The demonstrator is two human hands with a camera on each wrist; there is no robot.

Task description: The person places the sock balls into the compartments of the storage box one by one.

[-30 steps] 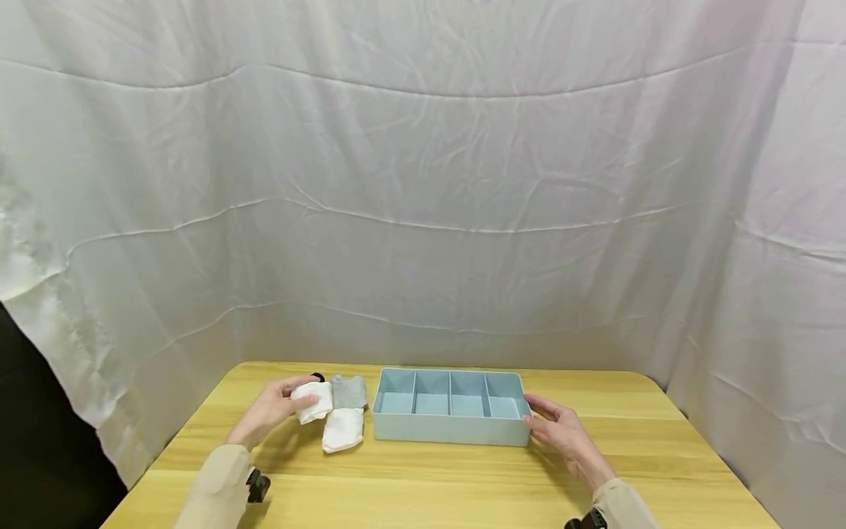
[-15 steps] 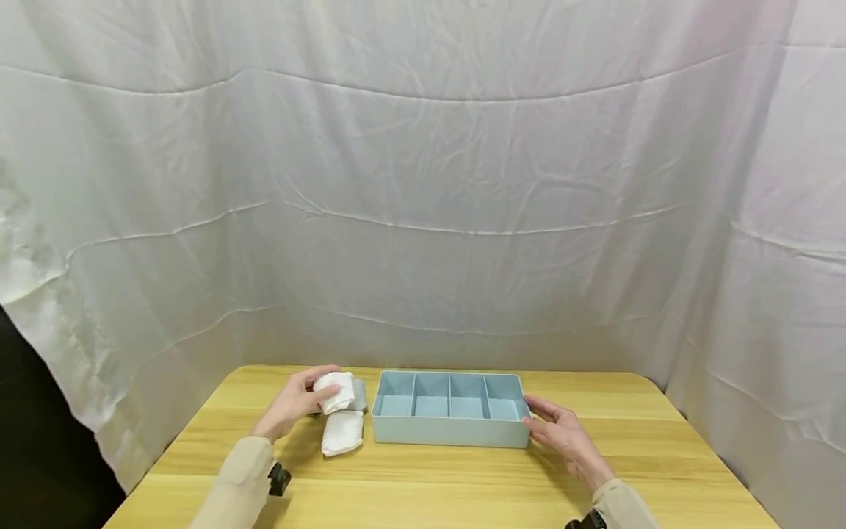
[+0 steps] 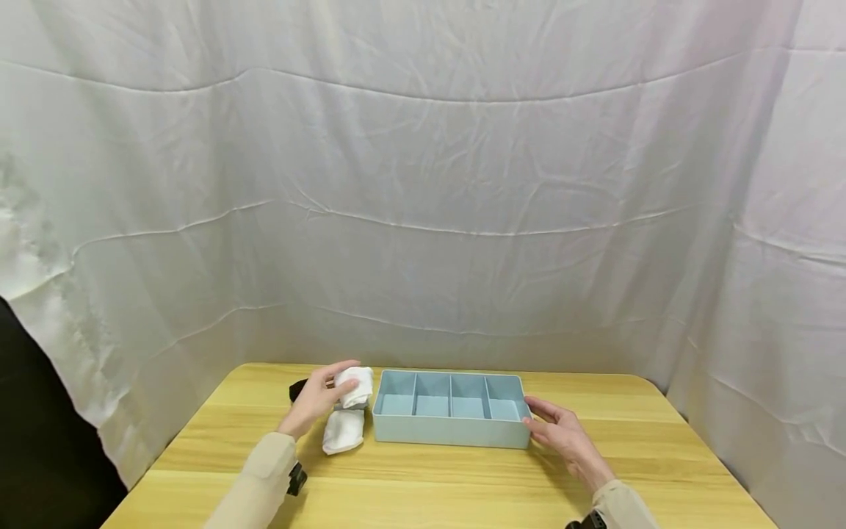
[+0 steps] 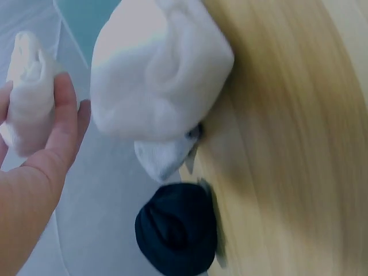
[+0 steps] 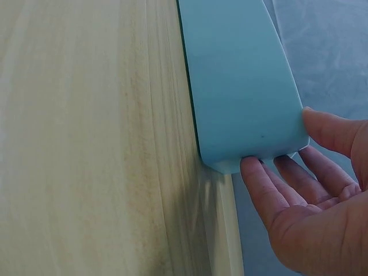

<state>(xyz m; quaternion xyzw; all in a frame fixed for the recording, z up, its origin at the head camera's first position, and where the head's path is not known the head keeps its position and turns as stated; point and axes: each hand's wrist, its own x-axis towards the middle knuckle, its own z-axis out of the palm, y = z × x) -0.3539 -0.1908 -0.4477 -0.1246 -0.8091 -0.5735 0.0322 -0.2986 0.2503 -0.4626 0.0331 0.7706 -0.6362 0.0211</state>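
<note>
White cloth is making up the soft bundle (image 3: 355,387) that the left hand (image 3: 317,400) is pinching between thumb and fingers. It is looking light, squishy and hard to break, so a gentle pinch around its fat middle should be working well. Folds are wrinkling its fuzzy skin.

The right hand (image 3: 565,441) is holding the end of a long blue box (image 3: 452,430), thumb at the edge, fingertips against the end. The box is sitting between the hands, looking stiff, smooth and maybe slippery, like plastic.

Another white bundle (image 3: 344,432) is lying just right of the left wrist. A round black bundle (image 4: 177,230) is resting left of that hand, and a gray one (image 4: 164,158) is peeking out nearby. Striped wood (image 3: 396,492) is running under both hands.
</note>
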